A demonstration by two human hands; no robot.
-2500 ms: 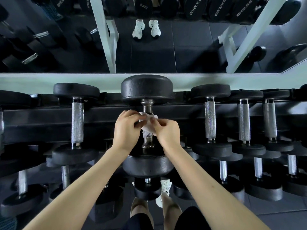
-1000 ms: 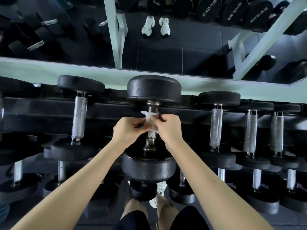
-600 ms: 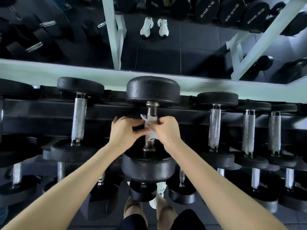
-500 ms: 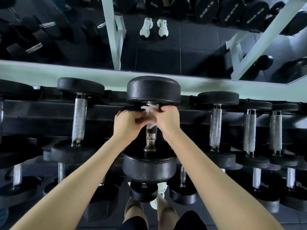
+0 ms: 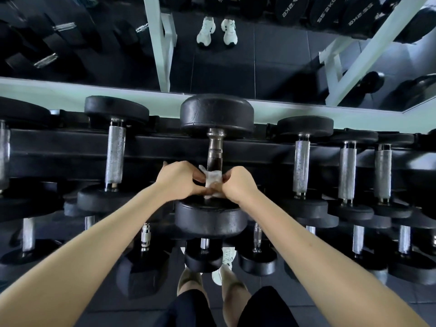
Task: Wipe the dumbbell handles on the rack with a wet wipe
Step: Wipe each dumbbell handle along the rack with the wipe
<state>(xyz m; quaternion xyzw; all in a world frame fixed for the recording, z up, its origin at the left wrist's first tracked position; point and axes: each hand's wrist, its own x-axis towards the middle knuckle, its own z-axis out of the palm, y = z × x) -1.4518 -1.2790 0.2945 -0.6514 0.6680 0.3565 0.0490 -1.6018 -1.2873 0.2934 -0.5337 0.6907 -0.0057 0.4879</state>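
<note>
A big black dumbbell [image 5: 216, 115] lies on the top rail of the rack [image 5: 70, 149], straight in front of me. Its metal handle [image 5: 215, 152] shows bare in its upper half. A white wet wipe [image 5: 213, 182] is wrapped round the handle's lower end, just above the near weight head. My left hand [image 5: 179, 179] pinches the wipe from the left, and my right hand [image 5: 238, 184] pinches it from the right. Both hands sit close against the handle, fingers curled on the wipe.
Smaller dumbbells with silver handles lie on the same rail, one to the left [image 5: 115, 156] and several to the right [image 5: 300, 168]. A lower tier holds more dumbbells [image 5: 203, 258]. A mirror [image 5: 224, 55] rises behind the rack. My legs and a shoe are below.
Both hands slid the wipe down the handle, from just under the far weight head to the near end. The upper handle now shows bare.
</note>
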